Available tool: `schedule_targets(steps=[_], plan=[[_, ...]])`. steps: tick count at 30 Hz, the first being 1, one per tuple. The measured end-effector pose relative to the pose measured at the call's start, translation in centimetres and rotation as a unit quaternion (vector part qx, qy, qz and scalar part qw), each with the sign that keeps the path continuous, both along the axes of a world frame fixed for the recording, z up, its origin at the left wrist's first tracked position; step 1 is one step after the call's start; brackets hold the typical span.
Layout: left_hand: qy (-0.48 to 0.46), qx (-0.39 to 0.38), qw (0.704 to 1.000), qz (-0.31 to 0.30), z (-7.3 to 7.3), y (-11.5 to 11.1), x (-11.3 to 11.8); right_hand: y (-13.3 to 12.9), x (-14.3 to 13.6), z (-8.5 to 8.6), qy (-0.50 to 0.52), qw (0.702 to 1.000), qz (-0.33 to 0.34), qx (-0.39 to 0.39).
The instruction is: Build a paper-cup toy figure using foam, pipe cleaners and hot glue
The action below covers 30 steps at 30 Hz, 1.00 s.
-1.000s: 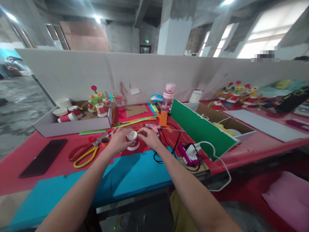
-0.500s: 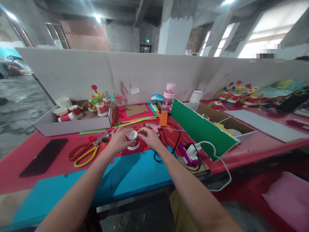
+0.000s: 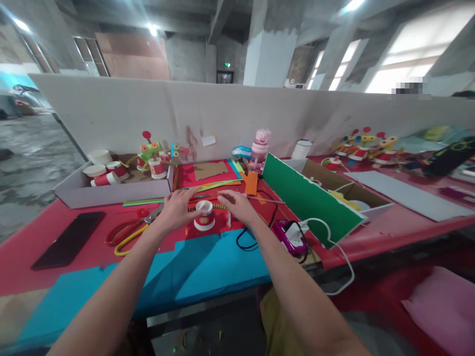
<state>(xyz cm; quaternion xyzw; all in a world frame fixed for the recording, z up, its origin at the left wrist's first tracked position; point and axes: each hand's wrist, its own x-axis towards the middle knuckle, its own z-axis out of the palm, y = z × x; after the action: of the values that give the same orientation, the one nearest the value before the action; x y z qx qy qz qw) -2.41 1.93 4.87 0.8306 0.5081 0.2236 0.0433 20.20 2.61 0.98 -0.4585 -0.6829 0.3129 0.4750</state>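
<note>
A small red-and-white paper cup (image 3: pixel 204 222) stands upside down on the red tabletop between my hands. Coiled paper strips stick out from both of its sides; the right one is a yellow-and-dark spring (image 3: pixel 219 206). My left hand (image 3: pixel 179 209) is open at the cup's left, its thumb close to the cup wall; whether it touches I cannot tell. On the other side my right hand (image 3: pixel 237 205) hovers with fingers loosely bent and apart, holding nothing visible. It partly covers the pink glue gun (image 3: pixel 229 219). Red-and-yellow-handled scissors (image 3: pixel 128 236) lie left of my left hand.
A white box (image 3: pixel 115 193) with paper cups and a green-headed figure stands back left. To the right are a green-sided box (image 3: pixel 311 198) and a purple power socket (image 3: pixel 291 237) with cables. A black phone (image 3: pixel 69 240) lies at left; blue paper (image 3: pixel 208 267) covers the front edge.
Both hands have drawn away from the cup and opened, leaving it standing with its side coils showing. My left hand now hides the small brown roll beside the scissors.
</note>
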Motion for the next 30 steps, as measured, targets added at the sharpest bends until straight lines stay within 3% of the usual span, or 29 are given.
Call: schedule_targets(steps=[3, 6, 12, 18, 22, 25, 28, 30], plan=[[-0.024, 0.013, 0.999, 0.020, 1.8, -0.1, -1.6, -0.4, 1.3, 1.3, 0.028, 0.999, -0.025, 0.002], [-0.057, 0.043, 0.997, 0.035, 2.4, -0.1, -3.4, -0.6, 2.5, 2.0, 0.043, 0.997, -0.062, -0.001], [-0.097, 0.092, 0.979, 0.153, 0.1, 0.1, -5.7, -1.4, 2.7, 2.6, 0.044, 0.989, -0.139, 0.013], [-0.139, 0.078, 0.978, 0.136, -0.9, 0.1, -4.3, -2.9, -0.1, 2.6, -0.027, 0.993, -0.087, 0.080], [-0.183, 0.122, 0.970, 0.107, -0.2, -0.2, -4.7, -3.9, -1.8, 2.7, -0.078, 0.988, -0.039, 0.131], [-0.196, 0.134, 0.961, 0.145, 0.8, -0.1, -6.1, -4.4, -2.2, 2.8, -0.085, 0.988, -0.024, 0.124], [-0.138, 0.135, 0.968, 0.161, 2.0, 1.1, -6.5, -4.4, -2.1, 2.7, -0.090, 0.991, -0.025, 0.099], [-0.044, 0.133, 0.982, 0.129, 2.9, 2.9, -5.8, -4.3, -2.0, 2.5, -0.093, 0.991, -0.025, 0.095]])
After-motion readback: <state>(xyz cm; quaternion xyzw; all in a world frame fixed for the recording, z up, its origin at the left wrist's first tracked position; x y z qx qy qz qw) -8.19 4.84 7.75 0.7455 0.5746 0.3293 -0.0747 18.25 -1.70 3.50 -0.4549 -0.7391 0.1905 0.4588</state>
